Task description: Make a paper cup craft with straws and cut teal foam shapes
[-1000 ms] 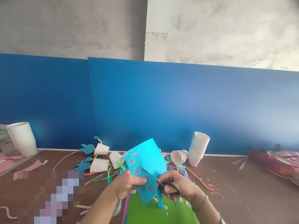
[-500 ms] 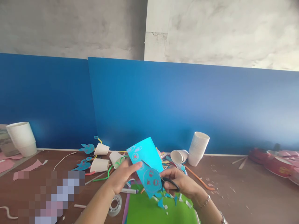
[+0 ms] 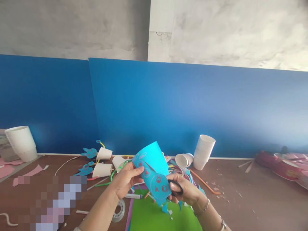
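Observation:
A sheet of blue paper [image 3: 154, 158] with drawn shapes, among them a round face, is held up above the table. My left hand [image 3: 128, 178] pinches its left edge between thumb and fingers. In my right hand [image 3: 185, 187] are scissors [image 3: 176, 187] with black handles; one blade tip shows above the paper, and the rest of the blades is hidden by the sheet. Below lies a green sheet [image 3: 166, 215] with small blue and white scraps on it.
Paper cups with blue rabbit cut-outs [image 3: 89, 153] lie on their sides at the left. A clear tape roll [image 3: 119, 210] is beside my left forearm. Stacked white cups [image 3: 204, 152] stand behind, an orange pipe cleaner [image 3: 204, 181] near them. Red and pink items [image 3: 286, 166] sit far right.
The blue paper has shifted slightly right and bends more. My right hand has closed the scissors handles somewhat and moved a little, and my left hand still grips the sheet.

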`<action>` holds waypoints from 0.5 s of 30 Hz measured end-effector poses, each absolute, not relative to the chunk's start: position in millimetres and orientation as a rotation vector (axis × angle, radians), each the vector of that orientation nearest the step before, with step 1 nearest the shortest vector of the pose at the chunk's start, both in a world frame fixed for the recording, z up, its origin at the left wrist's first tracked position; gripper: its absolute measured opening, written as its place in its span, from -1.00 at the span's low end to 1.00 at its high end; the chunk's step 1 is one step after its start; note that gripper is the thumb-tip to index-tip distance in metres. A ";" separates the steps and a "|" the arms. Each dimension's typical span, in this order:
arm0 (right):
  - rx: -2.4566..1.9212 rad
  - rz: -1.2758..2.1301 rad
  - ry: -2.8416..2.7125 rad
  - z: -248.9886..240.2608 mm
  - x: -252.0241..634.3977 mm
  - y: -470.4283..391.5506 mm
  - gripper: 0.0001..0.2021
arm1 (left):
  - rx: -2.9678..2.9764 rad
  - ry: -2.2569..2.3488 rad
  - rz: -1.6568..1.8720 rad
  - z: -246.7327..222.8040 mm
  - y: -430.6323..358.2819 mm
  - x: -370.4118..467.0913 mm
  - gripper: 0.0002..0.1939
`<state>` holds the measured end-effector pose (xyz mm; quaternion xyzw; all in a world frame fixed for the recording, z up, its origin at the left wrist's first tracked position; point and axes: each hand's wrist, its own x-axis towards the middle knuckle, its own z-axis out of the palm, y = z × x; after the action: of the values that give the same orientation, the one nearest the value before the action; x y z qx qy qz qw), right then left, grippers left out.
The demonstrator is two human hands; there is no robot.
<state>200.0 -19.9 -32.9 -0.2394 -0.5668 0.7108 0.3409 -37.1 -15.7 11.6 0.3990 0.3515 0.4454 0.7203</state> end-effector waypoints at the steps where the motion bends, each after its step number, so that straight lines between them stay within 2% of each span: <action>1: -0.608 1.848 -1.473 -33.7 198.5 -19.7 -0.50 | 0.851 0.776 0.984 10.9 -15.0 -37.3 -0.72; 10: -0.558 1.924 -1.477 -30.5 199.7 -22.0 -0.56 | 0.789 0.748 0.985 6.7 -10.2 -39.7 -0.76; 15: -0.771 1.842 -1.553 -21.2 201.2 -25.3 -0.71 | 0.686 0.727 0.993 4.8 -10.5 -36.3 -0.78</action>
<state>201.2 -25.3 -21.2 -0.2907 -0.5856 0.6942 0.3012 -36.3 -10.5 4.8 0.3153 0.3342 0.4565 0.7619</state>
